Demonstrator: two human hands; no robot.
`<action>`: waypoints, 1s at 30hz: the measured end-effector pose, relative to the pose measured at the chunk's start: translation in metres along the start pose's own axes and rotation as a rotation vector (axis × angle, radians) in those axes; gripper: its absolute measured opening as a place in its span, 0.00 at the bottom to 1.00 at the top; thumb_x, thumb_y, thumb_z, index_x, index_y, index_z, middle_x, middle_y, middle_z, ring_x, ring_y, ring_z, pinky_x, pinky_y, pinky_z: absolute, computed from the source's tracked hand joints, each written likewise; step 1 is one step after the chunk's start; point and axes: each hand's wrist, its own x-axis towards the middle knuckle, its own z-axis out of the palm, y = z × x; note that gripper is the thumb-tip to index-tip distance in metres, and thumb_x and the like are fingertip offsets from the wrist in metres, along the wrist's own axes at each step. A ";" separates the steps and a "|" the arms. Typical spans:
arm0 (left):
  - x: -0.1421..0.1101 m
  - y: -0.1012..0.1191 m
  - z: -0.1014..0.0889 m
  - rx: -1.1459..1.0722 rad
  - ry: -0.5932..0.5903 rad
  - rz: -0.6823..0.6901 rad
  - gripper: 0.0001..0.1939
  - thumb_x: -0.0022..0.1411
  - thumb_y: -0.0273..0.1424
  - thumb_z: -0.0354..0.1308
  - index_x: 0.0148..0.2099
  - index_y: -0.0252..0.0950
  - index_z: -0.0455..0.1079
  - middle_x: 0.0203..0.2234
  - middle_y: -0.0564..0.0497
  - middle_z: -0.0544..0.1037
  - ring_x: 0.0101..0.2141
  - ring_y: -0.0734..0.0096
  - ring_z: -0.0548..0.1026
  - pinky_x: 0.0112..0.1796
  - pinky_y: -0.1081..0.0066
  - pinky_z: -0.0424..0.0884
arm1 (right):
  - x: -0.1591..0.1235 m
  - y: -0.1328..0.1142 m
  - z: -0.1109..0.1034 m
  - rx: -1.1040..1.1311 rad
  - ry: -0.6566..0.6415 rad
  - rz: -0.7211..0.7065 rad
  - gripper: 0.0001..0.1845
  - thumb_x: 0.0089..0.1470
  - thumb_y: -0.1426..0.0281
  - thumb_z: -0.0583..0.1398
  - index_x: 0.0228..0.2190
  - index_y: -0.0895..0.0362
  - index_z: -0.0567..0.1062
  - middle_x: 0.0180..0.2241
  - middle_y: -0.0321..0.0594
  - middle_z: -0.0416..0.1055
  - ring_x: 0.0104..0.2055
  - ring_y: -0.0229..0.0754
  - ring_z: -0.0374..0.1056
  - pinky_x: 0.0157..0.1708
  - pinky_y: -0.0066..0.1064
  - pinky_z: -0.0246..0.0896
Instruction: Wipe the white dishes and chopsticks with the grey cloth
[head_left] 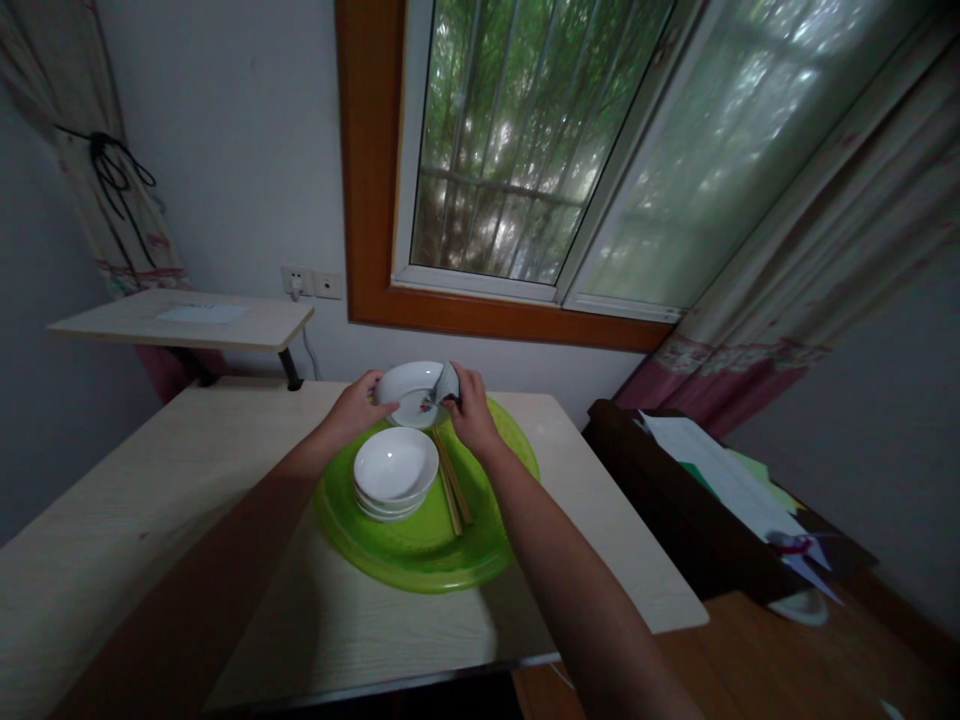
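Observation:
A white plate (412, 385) with a small floral print is tilted up above the far part of a green round tray (420, 575). My left hand (358, 408) grips its left rim, thumb on the inner face. At the right rim, my right hand (471, 410) is closed on a small grey-white cloth (448, 382), which lies against the plate; its exact kind is hard to make out. Nearer me on the tray stands a stack of several white bowls (396, 465). Wooden chopsticks (452, 485) lie to the right of the bowls.
The tray rests on a pale wooden table (600, 520). A raised shelf (180, 318) stands at the table's back left. Beyond the table are a wall and a window (525, 150). On the right, papers (720, 470) lie on dark furniture.

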 end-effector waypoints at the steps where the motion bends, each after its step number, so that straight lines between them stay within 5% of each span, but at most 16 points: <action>1: 0.000 0.000 0.000 0.017 0.003 0.006 0.24 0.50 0.38 0.66 0.48 0.36 0.67 0.44 0.45 0.77 0.45 0.60 0.75 0.47 0.64 0.70 | 0.000 0.000 0.000 -0.009 -0.001 -0.007 0.38 0.53 0.76 0.56 0.65 0.55 0.56 0.56 0.51 0.59 0.59 0.53 0.57 0.62 0.49 0.54; 15: -0.010 0.019 -0.002 0.252 0.009 -0.010 0.16 0.51 0.38 0.65 0.38 0.38 0.66 0.29 0.53 0.73 0.29 0.66 0.71 0.29 0.71 0.62 | -0.001 -0.009 -0.003 -0.071 -0.073 -0.109 0.43 0.52 0.80 0.54 0.68 0.52 0.53 0.59 0.51 0.60 0.60 0.54 0.57 0.62 0.51 0.55; 26: -0.011 0.022 -0.003 0.307 0.020 -0.010 0.16 0.52 0.39 0.64 0.38 0.39 0.63 0.28 0.53 0.72 0.29 0.67 0.71 0.28 0.70 0.62 | 0.002 -0.017 0.002 0.093 0.050 0.012 0.35 0.58 0.79 0.50 0.66 0.57 0.56 0.67 0.49 0.57 0.68 0.45 0.56 0.67 0.47 0.51; 30: -0.010 0.023 -0.003 0.278 0.040 -0.020 0.16 0.51 0.39 0.64 0.37 0.38 0.63 0.28 0.53 0.72 0.29 0.68 0.71 0.28 0.71 0.62 | 0.002 -0.024 0.003 -0.006 -0.008 -0.136 0.35 0.57 0.83 0.49 0.64 0.54 0.60 0.68 0.44 0.55 0.70 0.42 0.50 0.69 0.46 0.48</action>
